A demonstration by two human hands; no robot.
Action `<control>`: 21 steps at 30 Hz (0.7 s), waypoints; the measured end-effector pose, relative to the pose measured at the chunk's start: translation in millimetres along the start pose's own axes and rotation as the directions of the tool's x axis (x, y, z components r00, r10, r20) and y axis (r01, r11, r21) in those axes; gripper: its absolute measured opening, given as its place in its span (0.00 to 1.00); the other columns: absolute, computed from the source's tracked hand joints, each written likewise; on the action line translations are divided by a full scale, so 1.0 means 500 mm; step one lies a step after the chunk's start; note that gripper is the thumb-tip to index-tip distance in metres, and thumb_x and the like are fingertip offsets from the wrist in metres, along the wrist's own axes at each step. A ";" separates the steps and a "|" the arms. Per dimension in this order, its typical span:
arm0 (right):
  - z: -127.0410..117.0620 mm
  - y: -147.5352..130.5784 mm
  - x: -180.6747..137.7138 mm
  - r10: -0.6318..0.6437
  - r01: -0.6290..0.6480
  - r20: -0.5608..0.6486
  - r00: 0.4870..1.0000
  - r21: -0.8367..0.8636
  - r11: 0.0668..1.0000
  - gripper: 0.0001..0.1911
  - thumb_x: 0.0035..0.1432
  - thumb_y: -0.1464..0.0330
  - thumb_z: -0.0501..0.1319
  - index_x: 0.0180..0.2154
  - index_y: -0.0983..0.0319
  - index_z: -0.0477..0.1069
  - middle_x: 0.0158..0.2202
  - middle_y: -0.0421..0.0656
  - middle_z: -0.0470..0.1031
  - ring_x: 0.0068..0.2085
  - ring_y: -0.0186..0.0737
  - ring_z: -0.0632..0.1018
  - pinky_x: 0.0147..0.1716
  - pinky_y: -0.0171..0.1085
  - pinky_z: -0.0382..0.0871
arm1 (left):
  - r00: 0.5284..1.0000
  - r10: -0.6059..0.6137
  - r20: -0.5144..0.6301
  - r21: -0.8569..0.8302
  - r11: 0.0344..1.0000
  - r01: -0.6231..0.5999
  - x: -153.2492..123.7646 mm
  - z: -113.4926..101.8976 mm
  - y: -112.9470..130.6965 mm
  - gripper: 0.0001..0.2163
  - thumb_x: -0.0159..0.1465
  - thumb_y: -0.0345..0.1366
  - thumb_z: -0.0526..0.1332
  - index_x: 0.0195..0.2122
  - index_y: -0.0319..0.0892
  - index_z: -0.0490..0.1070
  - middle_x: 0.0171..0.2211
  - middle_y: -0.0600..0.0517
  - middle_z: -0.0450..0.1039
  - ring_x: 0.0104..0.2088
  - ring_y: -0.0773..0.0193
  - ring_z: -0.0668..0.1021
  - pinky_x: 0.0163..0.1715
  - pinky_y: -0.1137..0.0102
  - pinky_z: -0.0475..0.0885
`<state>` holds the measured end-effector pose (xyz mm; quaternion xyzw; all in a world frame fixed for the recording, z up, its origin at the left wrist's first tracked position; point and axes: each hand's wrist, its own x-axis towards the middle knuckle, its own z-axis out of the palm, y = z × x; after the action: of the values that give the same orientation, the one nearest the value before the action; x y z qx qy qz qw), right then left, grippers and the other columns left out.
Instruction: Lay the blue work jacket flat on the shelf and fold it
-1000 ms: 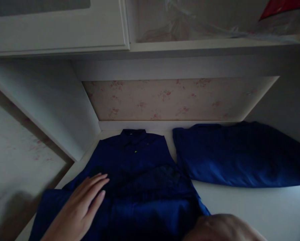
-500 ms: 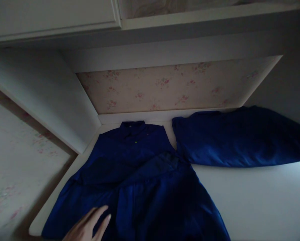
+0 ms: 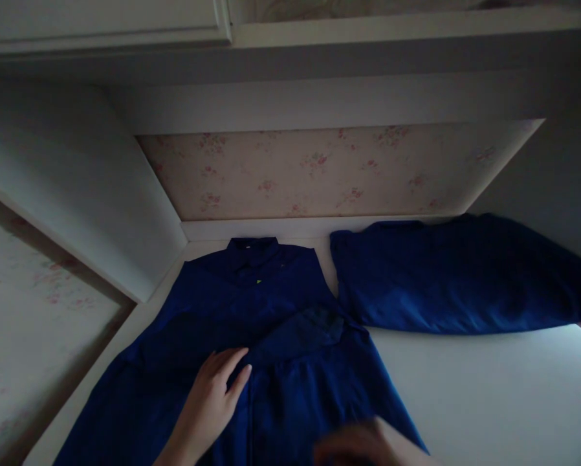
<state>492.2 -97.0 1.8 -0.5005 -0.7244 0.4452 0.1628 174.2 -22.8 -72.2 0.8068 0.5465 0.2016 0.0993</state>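
A dark blue shirt point(image 3: 252, 304) lies flat on a white surface point(image 3: 489, 395), collar toward the back wall, one sleeve folded across its front. My left hand point(image 3: 213, 401) rests flat on the middle of the shirt, fingers stretched out and close together. My right hand point(image 3: 363, 443) shows only as a blurred shape at the bottom edge, over the shirt's lower right part; its fingers cannot be made out. The shirt's other sleeve point(image 3: 460, 278) stretches out to the right along the back.
The white surface sits in a recess with flowered wallpaper point(image 3: 329, 171) at the back, a white side panel point(image 3: 77, 188) on the left and a white cupboard and shelf point(image 3: 106, 26) overhead. The light is dim.
My left hand has slid up from the bottom edge onto the middle of the shirt. My right hand, out of view half a second ago, has come back at the bottom edge.
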 end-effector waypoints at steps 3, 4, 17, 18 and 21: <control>-0.028 -0.019 0.124 -0.021 0.021 -0.243 0.970 -0.001 1.000 0.14 0.69 0.64 0.50 0.49 0.57 0.72 0.46 0.44 0.77 0.47 0.41 0.77 0.49 0.40 0.71 | 1.000 -0.001 0.011 -0.044 0.999 0.002 0.001 0.031 0.079 0.16 0.68 0.43 0.56 0.55 0.49 0.71 0.45 0.50 0.80 0.45 0.58 0.81 0.47 0.62 0.78; -0.026 -0.035 0.174 -0.042 0.038 -0.331 0.943 -0.017 0.999 0.14 0.69 0.66 0.50 0.48 0.60 0.71 0.45 0.45 0.77 0.45 0.41 0.77 0.48 0.40 0.72 | 1.000 -0.004 0.012 -0.052 0.999 0.005 0.002 0.042 0.102 0.16 0.68 0.42 0.56 0.55 0.48 0.70 0.46 0.49 0.80 0.45 0.57 0.82 0.46 0.62 0.79; 0.189 -0.178 0.484 -0.195 0.282 0.239 0.951 -0.418 0.863 0.13 0.55 0.69 0.62 0.42 0.67 0.73 0.38 0.56 0.80 0.39 0.60 0.81 0.35 0.53 0.76 | 0.989 -0.010 0.147 -0.036 0.999 0.015 -0.032 0.136 0.185 0.16 0.56 0.23 0.58 0.39 0.45 0.79 0.37 0.43 0.82 0.37 0.49 0.83 0.38 0.59 0.81; 0.167 -0.179 0.472 -0.213 0.277 0.199 0.957 -0.392 0.878 0.12 0.58 0.67 0.60 0.43 0.65 0.73 0.38 0.54 0.80 0.39 0.58 0.81 0.36 0.52 0.76 | 0.987 0.010 0.160 -0.053 0.999 -0.002 -0.029 0.132 0.183 0.18 0.56 0.21 0.56 0.40 0.46 0.78 0.38 0.45 0.82 0.38 0.51 0.83 0.39 0.60 0.80; 0.073 -0.161 0.389 -0.240 0.215 -0.065 0.968 -0.267 0.939 0.17 0.69 0.64 0.46 0.54 0.60 0.64 0.45 0.48 0.79 0.43 0.47 0.80 0.41 0.44 0.75 | 0.989 0.027 0.143 -0.105 0.994 -0.012 -0.027 0.105 0.148 0.23 0.57 0.21 0.51 0.45 0.49 0.76 0.44 0.50 0.81 0.42 0.59 0.83 0.43 0.68 0.79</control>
<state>333.8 46.5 6.1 -0.4510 -0.8204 0.3008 0.1816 255.0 -60.6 -94.4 0.8184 0.5185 0.1718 0.1786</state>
